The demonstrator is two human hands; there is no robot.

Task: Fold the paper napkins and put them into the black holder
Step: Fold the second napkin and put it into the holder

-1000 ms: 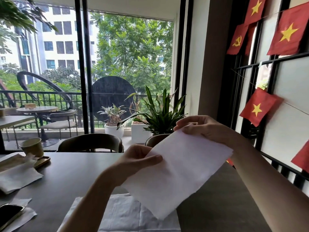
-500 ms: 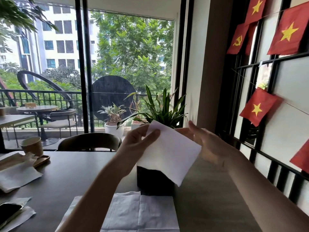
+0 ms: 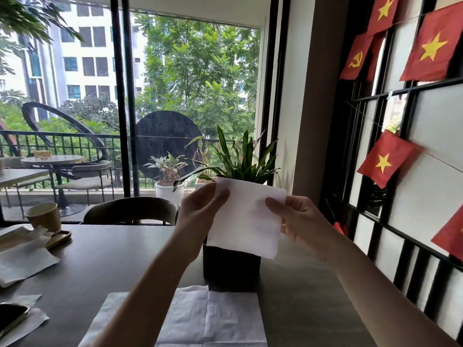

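Item: folded napkin point(image 3: 246, 219) | Location: over black holder point(image 3: 231, 265) | Grip: left hand point(image 3: 200, 209), right hand point(image 3: 298, 221) pinching upper corners | Advice: lower squarely, edges level.

A paper cup point(image 3: 43, 216) stands on a small tray point(image 3: 59, 238) at the worktop's point(image 3: 112, 256) left. Red flags point(image 3: 384, 159) hang on the right wall; a dark chair point(image 3: 130, 210) faces the far edge.
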